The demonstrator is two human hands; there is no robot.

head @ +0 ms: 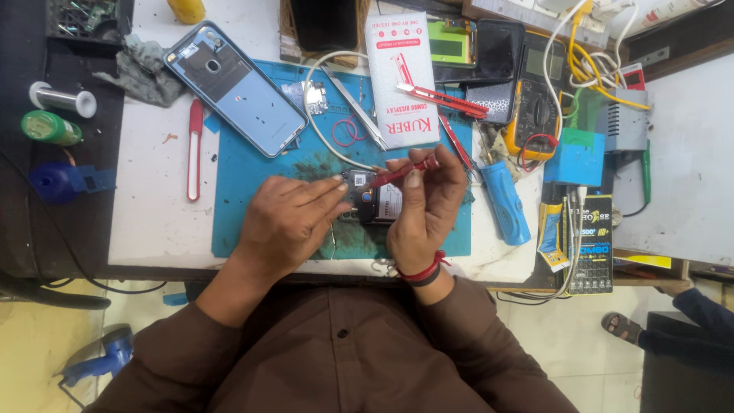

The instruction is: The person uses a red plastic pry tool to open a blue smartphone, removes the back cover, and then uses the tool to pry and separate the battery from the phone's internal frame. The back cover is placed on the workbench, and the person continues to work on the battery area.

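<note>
Our left hand [287, 218] lies flat, fingers stretched together, pinning the opened phone [375, 203] to the blue mat [245, 176]. Our right hand [428, 203] curls upright just beside it, thumb and fingers clamped on a red screwdriver [401, 173] angled over the phone's top. Beyond the knuckles we see a blue back cover [237, 88], tweezers [355, 107] and a white box [401, 76]. A blue tool handle [505, 203] crowds the right hand's outer side; bare mat opens beyond the left.

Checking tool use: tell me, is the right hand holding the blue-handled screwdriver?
No, the right hand holds a red tool; the blue-handled screwdriver lies beside it.
</note>
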